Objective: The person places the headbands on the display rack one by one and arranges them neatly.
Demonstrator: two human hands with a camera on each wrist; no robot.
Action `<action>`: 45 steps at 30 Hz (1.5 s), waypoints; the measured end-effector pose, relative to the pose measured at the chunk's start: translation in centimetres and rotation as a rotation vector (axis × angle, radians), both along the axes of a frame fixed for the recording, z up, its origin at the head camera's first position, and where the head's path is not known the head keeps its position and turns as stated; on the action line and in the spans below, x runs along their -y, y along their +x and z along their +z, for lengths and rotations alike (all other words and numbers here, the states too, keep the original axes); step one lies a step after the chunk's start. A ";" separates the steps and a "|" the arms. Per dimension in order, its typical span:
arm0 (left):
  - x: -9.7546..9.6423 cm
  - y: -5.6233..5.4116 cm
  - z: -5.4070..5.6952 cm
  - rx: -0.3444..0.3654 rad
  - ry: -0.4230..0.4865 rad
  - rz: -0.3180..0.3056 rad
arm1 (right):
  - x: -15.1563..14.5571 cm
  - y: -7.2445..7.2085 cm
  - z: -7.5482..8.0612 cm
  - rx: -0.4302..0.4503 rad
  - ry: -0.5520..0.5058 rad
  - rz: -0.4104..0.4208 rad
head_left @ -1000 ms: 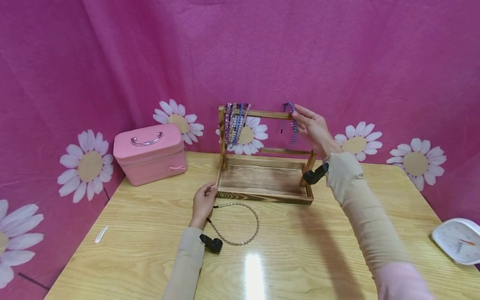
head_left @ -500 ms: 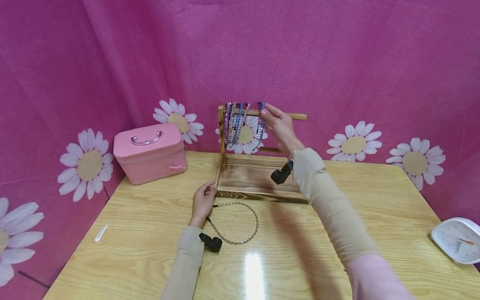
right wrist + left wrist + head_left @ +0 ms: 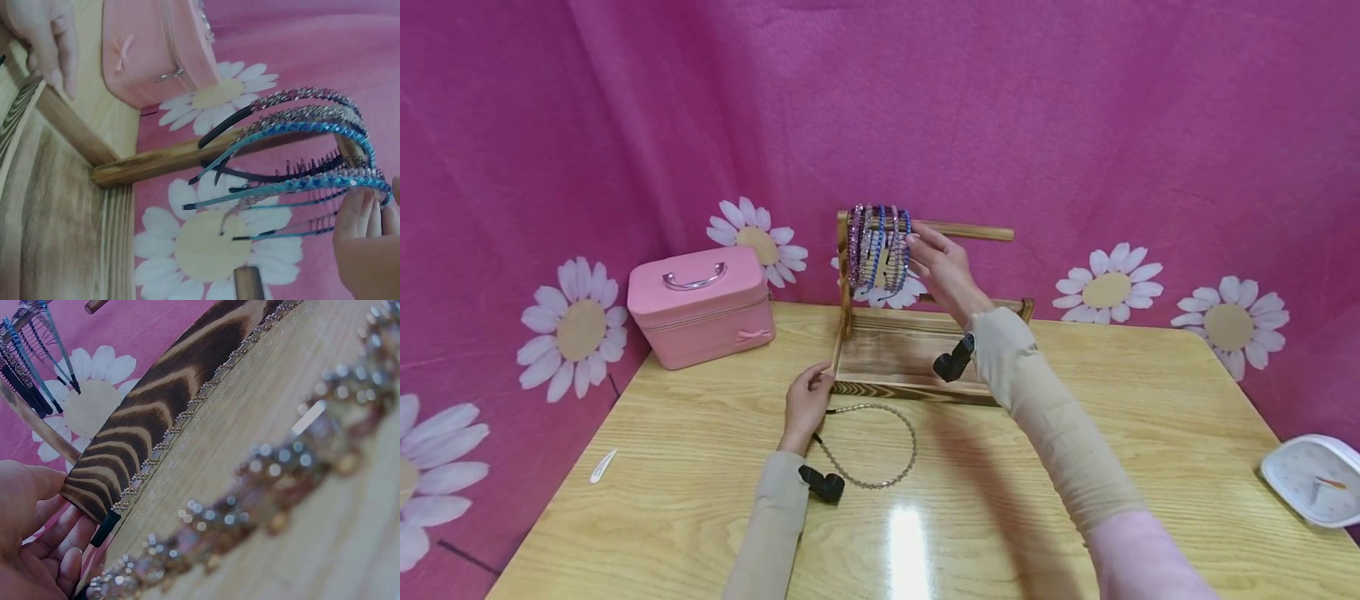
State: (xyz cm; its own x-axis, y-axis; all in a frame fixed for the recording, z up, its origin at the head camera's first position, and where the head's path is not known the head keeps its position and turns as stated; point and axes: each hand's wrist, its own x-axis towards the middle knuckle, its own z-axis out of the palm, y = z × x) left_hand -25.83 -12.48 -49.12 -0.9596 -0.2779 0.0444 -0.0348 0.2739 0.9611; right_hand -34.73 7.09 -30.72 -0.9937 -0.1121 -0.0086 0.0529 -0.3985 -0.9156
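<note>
A wooden headband rack [image 3: 917, 392] has a tray base and an upper rod. Several beaded headbands [image 3: 856, 250] hang at the rod's left end. My right hand [image 3: 946, 271] holds the rightmost one, a blue beaded headband [image 3: 312, 183], near its top on the rod; it hangs close beside the others. My left hand [image 3: 807, 408] grips the tray's front left corner, thumb and fingers on either side in the left wrist view. Just right of that hand, a clear-beaded headband [image 3: 914, 442] with black tips lies on the table, in front of the rack.
A pink case [image 3: 700, 312] with a silver handle stands left of the rack. A white hair clip [image 3: 602, 467] lies at the table's left. At the right edge sits a white clock [image 3: 1311, 479]. Pink flowered cloth [image 3: 1037, 108] hangs behind.
My right hand has brought the blue headband from the rod's right end leftward along it, up to the hanging group. My left hand stays at the tray corner.
</note>
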 end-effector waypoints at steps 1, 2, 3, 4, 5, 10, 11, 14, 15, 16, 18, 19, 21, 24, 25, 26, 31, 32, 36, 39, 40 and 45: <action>0.0 0.0 0.0 -0.001 -0.002 0.000 | -0.2 0.0 -0.2 -0.001 0.007 0.010; 0.0 0.0 0.0 0.001 -0.003 0.000 | -0.3 0.1 -0.4 0.002 0.013 0.017; 0.1 0.0 0.0 0.003 -0.002 -0.001 | -0.5 0.2 -0.6 0.006 0.026 0.022; 0.1 0.0 0.0 0.005 -0.002 -0.002 | -0.7 0.2 -0.8 0.011 0.035 0.027; 0.1 0.0 0.0 0.007 -0.001 -0.002 | -0.8 0.3 -1.0 0.013 0.051 0.030; 0.0 0.1 0.1 0.003 0.002 -0.004 | -1.4 1.0 -2.0 0.027 0.074 0.047; 0.0 0.1 0.0 0.000 0.002 -0.005 | -1.5 1.1 -2.2 0.029 0.077 0.051; 0.0 0.1 0.0 -0.006 0.004 -0.004 | -1.6 1.7 -2.9 0.026 0.078 0.066; 0.0 0.0 0.0 -0.007 0.004 -0.005 | -1.7 1.9 -3.1 0.024 0.085 0.074; 0.0 0.0 0.0 -0.007 0.005 -0.005 | -1.8 2.1 -3.4 0.025 0.087 0.081; 0.0 0.1 0.0 -0.004 0.010 -0.005 | -1.9 2.6 -4.0 0.023 0.092 0.101; 0.0 0.0 0.0 -0.001 0.011 -0.004 | -2.0 2.9 -4.3 0.023 0.094 0.109; -0.1 0.0 0.0 0.004 0.013 -0.002 | -2.1 3.6 -5.1 0.026 0.097 0.129; -0.1 0.0 -0.1 0.006 0.011 -0.005 | -2.4 4.7 -6.4 0.033 0.110 0.176; -0.2 0.0 0.0 0.008 0.012 -0.006 | -2.5 5.1 -6.9 0.036 0.120 0.193; -0.2 0.0 0.0 0.006 0.009 -0.007 | -2.6 5.6 -7.5 0.039 0.131 0.213; -0.1 0.1 0.1 0.005 0.019 -0.011 | -3.0 7.4 -10.3 0.029 0.275 0.302; 0.0 0.1 0.1 0.004 0.020 -0.011 | -3.0 7.7 -10.9 0.032 0.312 0.314; 0.0 0.1 0.0 -0.003 0.015 -0.011 | -3.6 9.1 -12.9 0.008 0.523 0.364; 0.0 0.0 0.0 -0.009 0.009 -0.007 | -4.2 10.1 -14.0 -0.055 0.671 0.444; 0.0 0.1 0.0 -0.007 0.012 -0.007 | -4.4 10.3 -14.3 -0.097 0.725 0.474; -0.1 0.1 0.1 -0.011 0.013 -0.004 | -5.5 11.7 -15.0 -0.237 0.889 0.569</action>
State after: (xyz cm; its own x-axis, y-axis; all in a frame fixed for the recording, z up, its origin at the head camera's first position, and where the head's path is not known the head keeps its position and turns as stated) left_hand -25.68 -12.42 -49.02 -0.9602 -0.2745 0.0516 -0.0229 0.2616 0.9649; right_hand -23.06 12.56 -45.75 -0.7848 -0.6062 -0.1291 -0.1961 0.4405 -0.8761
